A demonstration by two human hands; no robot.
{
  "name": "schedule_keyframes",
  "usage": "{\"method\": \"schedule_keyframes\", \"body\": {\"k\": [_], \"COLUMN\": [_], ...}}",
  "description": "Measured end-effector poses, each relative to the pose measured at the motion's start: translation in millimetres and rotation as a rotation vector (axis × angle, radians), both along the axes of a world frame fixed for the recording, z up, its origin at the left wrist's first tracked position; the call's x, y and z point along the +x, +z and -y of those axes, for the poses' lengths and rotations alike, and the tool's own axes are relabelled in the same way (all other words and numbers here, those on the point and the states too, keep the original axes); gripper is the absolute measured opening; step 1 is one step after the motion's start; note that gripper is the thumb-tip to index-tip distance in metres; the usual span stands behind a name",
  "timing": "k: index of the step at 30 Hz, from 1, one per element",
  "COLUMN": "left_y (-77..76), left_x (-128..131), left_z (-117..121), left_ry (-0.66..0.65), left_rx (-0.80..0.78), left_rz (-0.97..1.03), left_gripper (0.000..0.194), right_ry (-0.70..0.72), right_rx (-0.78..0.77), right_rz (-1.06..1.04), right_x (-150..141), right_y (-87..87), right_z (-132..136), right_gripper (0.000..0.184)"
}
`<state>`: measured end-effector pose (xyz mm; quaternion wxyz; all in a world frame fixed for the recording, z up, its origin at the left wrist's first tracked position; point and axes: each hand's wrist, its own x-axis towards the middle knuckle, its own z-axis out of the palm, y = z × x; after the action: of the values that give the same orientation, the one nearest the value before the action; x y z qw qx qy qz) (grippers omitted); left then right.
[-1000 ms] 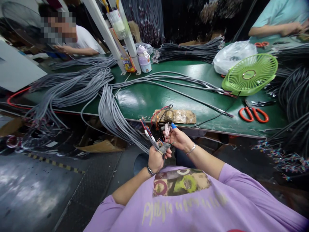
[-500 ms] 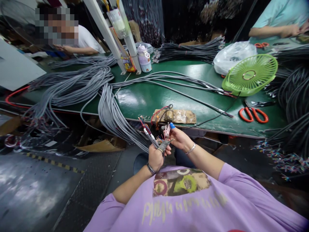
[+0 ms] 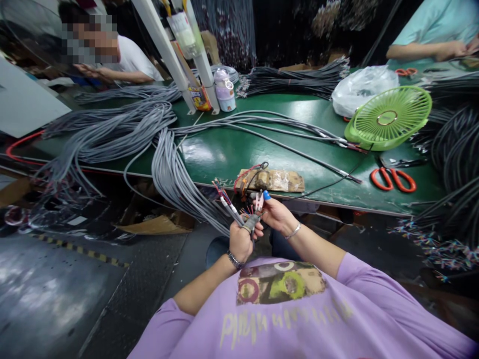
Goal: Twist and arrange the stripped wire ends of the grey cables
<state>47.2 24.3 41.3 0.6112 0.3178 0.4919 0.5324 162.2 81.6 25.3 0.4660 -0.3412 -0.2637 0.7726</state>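
Observation:
My left hand (image 3: 240, 241) is closed around several grey cables (image 3: 235, 213), just off the front edge of the bench. Their ends point up and away, with thin coloured wires (image 3: 223, 194) fanning out past white sleeves. Grey wrapping covers part of the left thumb (image 3: 251, 223). Close against it on the right, my right hand (image 3: 279, 217) pinches a small pale pink clip-like piece (image 3: 259, 201) beside the wire ends. A blue cover (image 3: 266, 195) caps a fingertip of that hand. Exactly which wire the pink piece touches is too small to tell.
A wooden block (image 3: 286, 180) with red and black leads lies at the bench edge. Orange-handled scissors (image 3: 392, 178) and a green fan (image 3: 389, 117) are to the right. Grey cable bundles (image 3: 123, 132) cover the left of the green bench (image 3: 262, 149). Two people sit across.
Both hands have shifted very slightly, keeping the same grips. The person at the far left has turned and lowered their hands a little.

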Motion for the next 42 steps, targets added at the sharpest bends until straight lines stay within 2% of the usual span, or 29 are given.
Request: {"method": "schedule_keyframes", "body": {"k": [3, 5, 10, 13, 16, 20, 25, 31, 33, 42], "left_y": [-0.6, -0.6, -1.5, -2.1, -3.5, -10.0, -18.3, -16.6, -16.8, -15.7], "left_x": [0.5, 0.8, -0.4, -2.7, -5.6, -8.4, -10.4, -13.9, -14.4, -10.7], "left_z": [1.2, 1.9, 3.1, 5.3, 8.9, 12.8, 14.1, 12.4, 12.3, 13.9], "left_ry": [-0.014, -0.023, -0.017, -0.025, -0.038, -0.084, -0.129, -0.316, -0.302, -0.167], "left_rx": [-0.021, -0.025, 0.001, 0.013, 0.018, 0.045, 0.073, 0.002, -0.009, 0.021], "left_rz": [-0.004, -0.012, -0.003, 0.004, -0.013, -0.07, -0.107, -0.173, -0.172, -0.106], "left_gripper": [0.032, 0.033, 0.031, 0.029, 0.03, 0.029, 0.029, 0.028, 0.029, 0.032], "right_ry": [-0.106, -0.118, -0.085, 0.021, 0.152, 0.197, 0.117, 0.15, 0.13, -0.143], "right_rx": [-0.125, -0.158, -0.167, -0.148, -0.117, 0.023, 0.13, 0.218, 0.229, 0.171], "right_rz": [-0.114, -0.145, -0.174, -0.17, -0.088, 0.171, 0.333, 0.346, 0.365, 0.339], "right_x": [-2.3, -3.8, -2.6, 5.2, 15.5, 21.8, 17.4, 15.4, 13.4, -8.3], "right_y": [2.3, 4.0, 5.4, 6.0, 7.7, 10.8, 12.0, 12.6, 12.8, 13.2], "right_z": [-0.3, 0.3, 5.2, 10.1, 17.0, 27.4, 33.6, 36.7, 38.6, 56.2], "right_gripper": [0.038, 0.037, 0.04, 0.047, 0.048, 0.038, 0.033, 0.032, 0.032, 0.029]}}
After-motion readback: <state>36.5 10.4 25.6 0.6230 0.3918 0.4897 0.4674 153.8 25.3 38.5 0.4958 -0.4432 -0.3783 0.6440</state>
